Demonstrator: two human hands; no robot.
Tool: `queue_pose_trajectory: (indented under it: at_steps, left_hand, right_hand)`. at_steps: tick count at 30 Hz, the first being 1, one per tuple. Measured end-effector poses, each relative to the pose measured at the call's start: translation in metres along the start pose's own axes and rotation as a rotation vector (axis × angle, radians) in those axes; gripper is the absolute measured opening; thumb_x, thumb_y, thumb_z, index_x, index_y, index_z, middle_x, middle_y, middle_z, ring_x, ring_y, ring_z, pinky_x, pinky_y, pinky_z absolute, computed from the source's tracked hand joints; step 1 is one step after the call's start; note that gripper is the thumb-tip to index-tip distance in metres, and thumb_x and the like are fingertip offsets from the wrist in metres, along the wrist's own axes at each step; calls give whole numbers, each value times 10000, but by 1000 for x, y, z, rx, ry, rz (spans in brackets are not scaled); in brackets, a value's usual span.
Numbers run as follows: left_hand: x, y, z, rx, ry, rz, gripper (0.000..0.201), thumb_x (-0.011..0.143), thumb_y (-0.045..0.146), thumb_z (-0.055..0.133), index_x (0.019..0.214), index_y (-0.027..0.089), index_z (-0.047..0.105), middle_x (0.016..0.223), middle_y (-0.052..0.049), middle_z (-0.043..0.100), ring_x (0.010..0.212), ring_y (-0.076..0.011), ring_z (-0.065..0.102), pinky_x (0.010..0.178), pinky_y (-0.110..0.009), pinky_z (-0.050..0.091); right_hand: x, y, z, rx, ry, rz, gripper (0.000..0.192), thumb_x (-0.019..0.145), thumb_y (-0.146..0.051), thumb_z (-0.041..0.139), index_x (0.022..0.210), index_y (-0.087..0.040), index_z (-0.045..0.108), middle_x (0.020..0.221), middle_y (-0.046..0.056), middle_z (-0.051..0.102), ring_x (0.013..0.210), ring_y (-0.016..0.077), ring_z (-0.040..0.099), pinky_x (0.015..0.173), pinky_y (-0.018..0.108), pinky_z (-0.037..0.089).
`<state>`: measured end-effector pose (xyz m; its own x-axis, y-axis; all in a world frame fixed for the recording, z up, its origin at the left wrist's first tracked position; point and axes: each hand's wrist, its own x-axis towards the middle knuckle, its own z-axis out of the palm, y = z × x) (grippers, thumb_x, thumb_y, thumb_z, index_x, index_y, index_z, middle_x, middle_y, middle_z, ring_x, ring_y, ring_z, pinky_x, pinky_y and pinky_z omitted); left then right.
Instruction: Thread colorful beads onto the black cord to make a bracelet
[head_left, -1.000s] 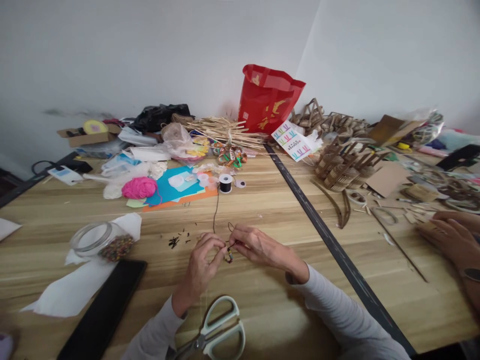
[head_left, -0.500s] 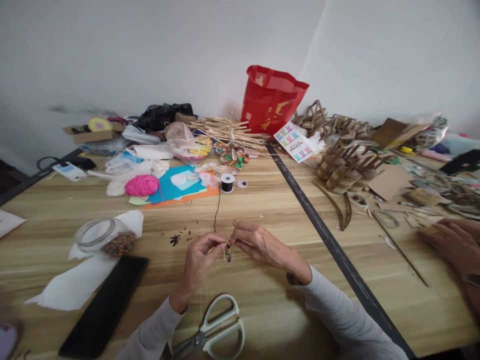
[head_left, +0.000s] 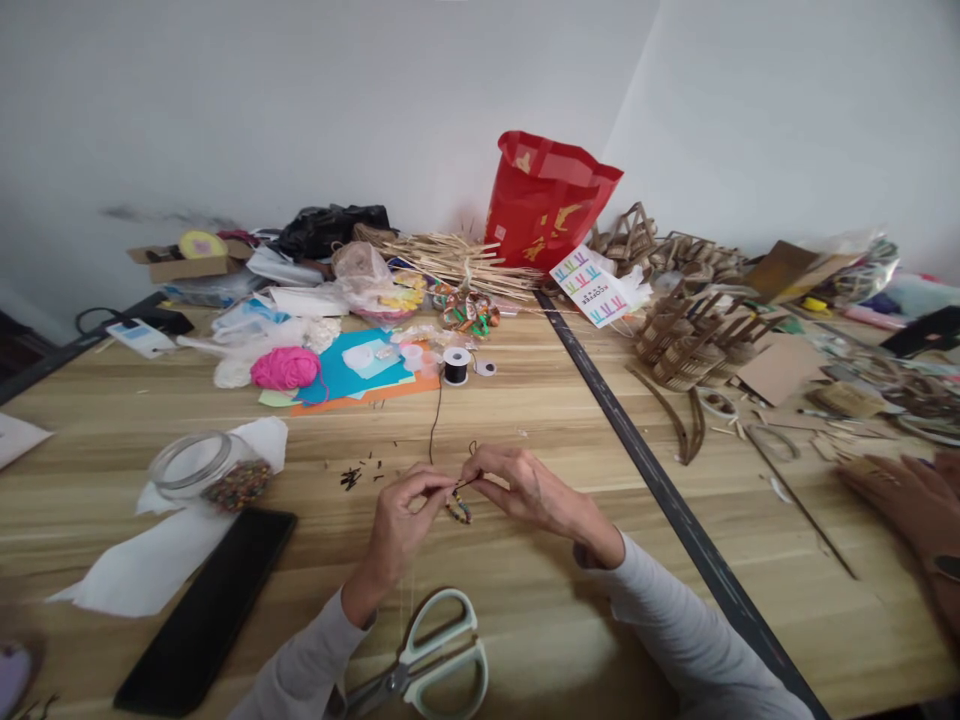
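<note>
Between my two hands hangs a small loop of colourful beads [head_left: 459,511] on black cord. My left hand [head_left: 403,515] pinches the cord with thumb and forefinger just left of the beads. Close beside it, my right hand [head_left: 525,490] is closed on the cord on the other side, and a small loop of cord sticks up above its fingers. The black cord [head_left: 434,425] runs from there back to a white spool [head_left: 456,367]. White-handled scissors [head_left: 427,660] lie on the table below my hands. Fingers partly hide the knot area.
Left of my hands lie short black cord pieces [head_left: 350,479], a tipped glass jar [head_left: 202,470] of beads and a black tray [head_left: 210,610]. Pink yarn [head_left: 285,368], a red bag [head_left: 551,205] and small woven baskets [head_left: 686,345] stand farther back. Another person's hand [head_left: 896,490] rests at right.
The bead loop has turned and now shows more open, its ring visible below my fingers. My right hand has shifted slightly and the cord between the hands is drawn out more.
</note>
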<state>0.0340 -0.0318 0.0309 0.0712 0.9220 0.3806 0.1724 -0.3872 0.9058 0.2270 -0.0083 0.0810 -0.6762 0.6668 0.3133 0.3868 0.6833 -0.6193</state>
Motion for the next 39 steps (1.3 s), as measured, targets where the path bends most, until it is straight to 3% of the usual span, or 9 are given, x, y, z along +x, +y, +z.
queue_pose_trajectory:
  at_steps: [5, 12, 16, 23, 34, 39]
  left_hand:
    - [0, 1, 0, 165, -6, 149, 135, 811, 142, 591, 775, 173, 718, 772, -61, 684, 720, -167, 640, 657, -252, 511]
    - [0, -1, 0, 222, -104, 105, 145, 822, 172, 569, 781, 167, 708, 776, -69, 683, 743, -175, 647, 686, -263, 503]
    - [3, -3, -3, 135, -178, 3, 123, 776, 169, 602, 738, 160, 719, 747, -70, 705, 723, -184, 650, 678, -272, 500]
    - [6, -6, -5, -69, -264, -351, 117, 692, 240, 685, 717, 130, 715, 722, -68, 727, 658, -187, 633, 635, -278, 485]
    - [6, -11, -2, -287, -287, -479, 273, 595, 339, 801, 691, 115, 680, 675, -47, 686, 648, -172, 596, 643, -270, 456]
    - [8, -8, -4, -283, -234, -508, 242, 603, 328, 787, 652, 121, 674, 599, -26, 654, 569, -140, 554, 567, -241, 425]
  right_hand:
    - [2, -3, 2, -23, 10, -18, 92, 925, -148, 494, 938, -169, 583, 831, 40, 629, 721, 130, 589, 663, 214, 440]
    - [2, -1, 6, -26, 0, -25, 89, 932, -152, 492, 956, -168, 577, 857, 45, 624, 751, 131, 586, 685, 218, 436]
    - [1, 3, 8, -46, 14, -35, 88, 935, -153, 483, 950, -169, 568, 835, 36, 613, 717, 124, 573, 657, 211, 425]
    - [2, 3, 11, -43, -6, -65, 88, 936, -155, 483, 928, -175, 569, 834, 35, 599, 729, 126, 564, 662, 215, 424]
    - [5, -4, 14, -53, -25, -123, 122, 961, -162, 428, 965, -169, 549, 869, 61, 601, 777, 143, 579, 704, 242, 457]
    - [1, -1, 12, -93, 64, -49, 115, 937, -203, 484, 1039, -169, 525, 1023, 88, 554, 804, 143, 573, 692, 246, 471]
